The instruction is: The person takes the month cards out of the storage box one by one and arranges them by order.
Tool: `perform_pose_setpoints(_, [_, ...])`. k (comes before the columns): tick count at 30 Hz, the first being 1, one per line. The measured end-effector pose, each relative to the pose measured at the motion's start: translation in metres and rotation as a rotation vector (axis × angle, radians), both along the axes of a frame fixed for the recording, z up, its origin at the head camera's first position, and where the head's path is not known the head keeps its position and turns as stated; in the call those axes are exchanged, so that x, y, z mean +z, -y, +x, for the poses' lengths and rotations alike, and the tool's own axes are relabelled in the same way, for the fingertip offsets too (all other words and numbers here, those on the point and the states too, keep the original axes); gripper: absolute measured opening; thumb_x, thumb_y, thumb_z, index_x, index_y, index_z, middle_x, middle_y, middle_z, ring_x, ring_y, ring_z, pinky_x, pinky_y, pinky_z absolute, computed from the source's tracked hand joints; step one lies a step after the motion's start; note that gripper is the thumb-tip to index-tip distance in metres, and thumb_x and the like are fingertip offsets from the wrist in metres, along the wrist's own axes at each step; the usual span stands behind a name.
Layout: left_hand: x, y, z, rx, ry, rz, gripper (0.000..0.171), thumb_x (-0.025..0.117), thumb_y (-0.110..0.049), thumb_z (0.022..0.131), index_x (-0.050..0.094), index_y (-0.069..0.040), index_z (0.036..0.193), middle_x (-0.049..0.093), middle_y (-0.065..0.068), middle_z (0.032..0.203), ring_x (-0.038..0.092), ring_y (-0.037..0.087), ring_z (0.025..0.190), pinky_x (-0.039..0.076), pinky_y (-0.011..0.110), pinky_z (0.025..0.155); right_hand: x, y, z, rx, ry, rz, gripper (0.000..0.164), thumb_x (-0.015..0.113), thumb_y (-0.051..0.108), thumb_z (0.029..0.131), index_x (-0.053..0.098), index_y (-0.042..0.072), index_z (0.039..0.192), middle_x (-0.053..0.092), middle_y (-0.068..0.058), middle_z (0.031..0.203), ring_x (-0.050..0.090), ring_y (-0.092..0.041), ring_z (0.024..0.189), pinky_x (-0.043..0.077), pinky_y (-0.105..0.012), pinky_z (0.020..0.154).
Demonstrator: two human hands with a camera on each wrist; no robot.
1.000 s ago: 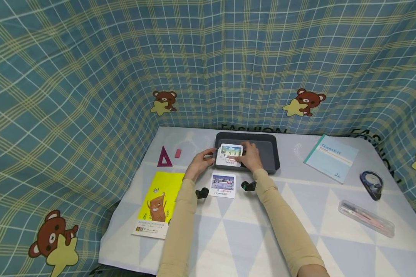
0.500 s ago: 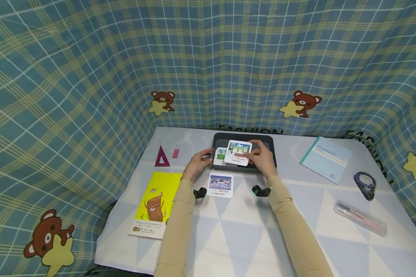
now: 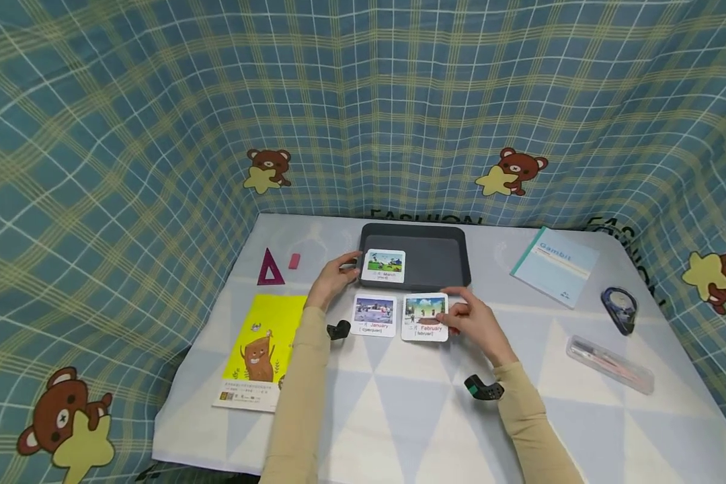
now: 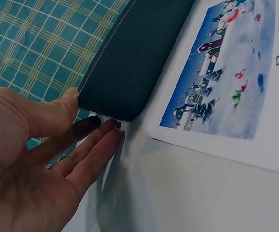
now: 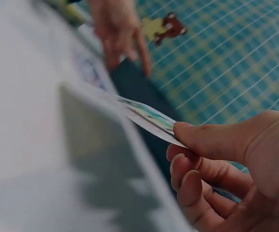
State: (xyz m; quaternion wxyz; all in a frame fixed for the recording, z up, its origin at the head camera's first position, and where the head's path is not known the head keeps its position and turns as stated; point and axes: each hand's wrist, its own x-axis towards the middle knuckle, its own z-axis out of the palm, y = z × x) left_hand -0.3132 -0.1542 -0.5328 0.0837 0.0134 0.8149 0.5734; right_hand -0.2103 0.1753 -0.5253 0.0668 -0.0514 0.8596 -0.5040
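My right hand (image 3: 476, 321) pinches the February card (image 3: 425, 316) at its right edge, thumb on top and fingers beneath. In the right wrist view the card (image 5: 151, 118) is tilted, with a shadow below it. Directly left of it, the January card (image 3: 374, 314) lies on the table before the dark grey tray (image 3: 438, 254). A March card (image 3: 384, 266) lies at the left inside that tray. At the tray's left end is my left hand (image 3: 333, 279). In the left wrist view its thumb (image 4: 64, 108) meets the tray corner, and the other fingers extend fairly straight alongside.
To the left are a yellow booklet (image 3: 263, 336), a purple set square (image 3: 270, 269) and a pink eraser (image 3: 294, 261). On the right lie a light blue notebook (image 3: 554, 265), a dark blue round-ended tape dispenser (image 3: 620, 309) and a clear pencil case (image 3: 610, 364). A plaid curtain (image 3: 363, 121) hangs behind.
My right hand has carried the February card out of the tray, toward me and right, to beside the January card. The March card now shows fully. My left hand stays by the tray.
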Motion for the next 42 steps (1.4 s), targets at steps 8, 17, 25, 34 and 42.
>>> perform_pose_setpoints(8, [0.003, 0.003, -0.001, 0.002, 0.017, 0.005, 0.050, 0.062, -0.007, 0.102, 0.053, -0.019, 0.150, 0.053, 0.015, 0.144, 0.058, 0.030, 0.125, 0.050, 0.038, 0.104, -0.027, 0.003, -0.005, -0.011, -0.131, 0.184, 0.054, 0.081, 0.024, 0.089, 0.058, 0.018, 0.138, 0.062, 0.004, 0.068, 0.052, -0.015, 0.060, 0.042, -0.032, 0.064])
perform_pose_setpoints(17, [0.004, -0.001, -0.003, 0.022, 0.028, -0.017, 0.050, 0.062, -0.010, 0.102, 0.054, -0.023, 0.149, 0.054, 0.011, 0.144, 0.059, 0.026, 0.125, 0.049, 0.038, 0.104, -0.026, 0.000, -0.006, -0.063, -0.105, 0.112, 0.050, 0.079, 0.027, 0.091, 0.058, 0.017, 0.135, 0.065, 0.001, 0.071, 0.055, -0.017, 0.061, 0.044, -0.031, 0.066])
perform_pose_setpoints(25, [0.004, -0.002, -0.003, 0.017, 0.018, -0.019, 0.050, 0.062, -0.009, 0.102, 0.053, -0.022, 0.150, 0.053, 0.013, 0.145, 0.058, 0.028, 0.126, 0.048, 0.039, 0.106, 0.006, 0.011, -0.029, -0.075, -0.134, -0.013, 0.049, 0.074, 0.036, 0.095, 0.058, 0.012, 0.135, 0.068, -0.016, 0.084, 0.062, -0.035, 0.072, 0.047, -0.033, 0.063])
perform_pose_setpoints(34, [0.001, -0.001, 0.003, 0.048, 0.042, 0.006, 0.049, 0.062, -0.009, 0.102, 0.055, -0.023, 0.149, 0.053, 0.012, 0.144, 0.059, 0.027, 0.123, 0.050, 0.038, 0.103, 0.008, 0.048, -0.101, 0.007, -0.085, 0.083, 0.057, 0.074, 0.036, 0.095, 0.053, 0.008, 0.140, 0.066, -0.011, 0.096, 0.065, -0.033, 0.086, 0.052, -0.045, 0.074])
perform_pose_setpoints(42, [0.000, -0.002, 0.001, 0.024, 0.010, -0.018, 0.049, 0.061, -0.008, 0.102, 0.055, -0.022, 0.148, 0.054, 0.013, 0.143, 0.061, 0.027, 0.119, 0.053, 0.037, 0.098, -0.006, 0.070, -0.142, 0.064, 0.052, 0.145, 0.081, 0.080, 0.036, 0.089, 0.038, 0.009, 0.153, 0.059, -0.021, 0.117, 0.059, -0.037, 0.099, 0.051, -0.051, 0.084])
